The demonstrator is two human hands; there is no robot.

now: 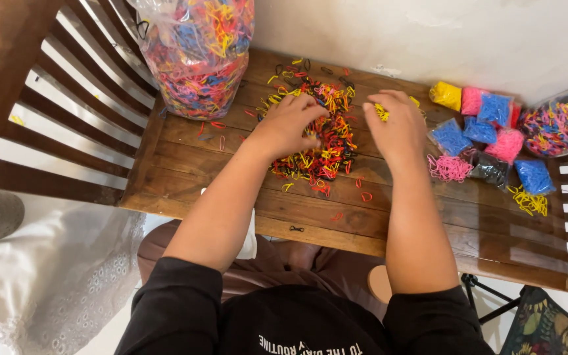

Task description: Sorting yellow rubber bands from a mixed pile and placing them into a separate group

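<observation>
A heap of small rubber bands [320, 141] in yellow, red and black lies on the wooden bench seat [231, 177]. My left hand [288, 123] rests on the heap's left side, fingers curled into the bands. To the heap's right, my right hand [396, 121] holds a small bunch of yellow bands [381, 113] pinched between its fingertips. Loose bands lie scattered around the heap.
A big clear bag of mixed coloured bands [198, 52] stands at the back left. At the right lie small packets of yellow [446, 95], pink [506, 144] and blue bands [451, 137], loose pink bands [449, 168], loose yellow bands [528, 200] and another clear bag [560, 121]. Wall behind.
</observation>
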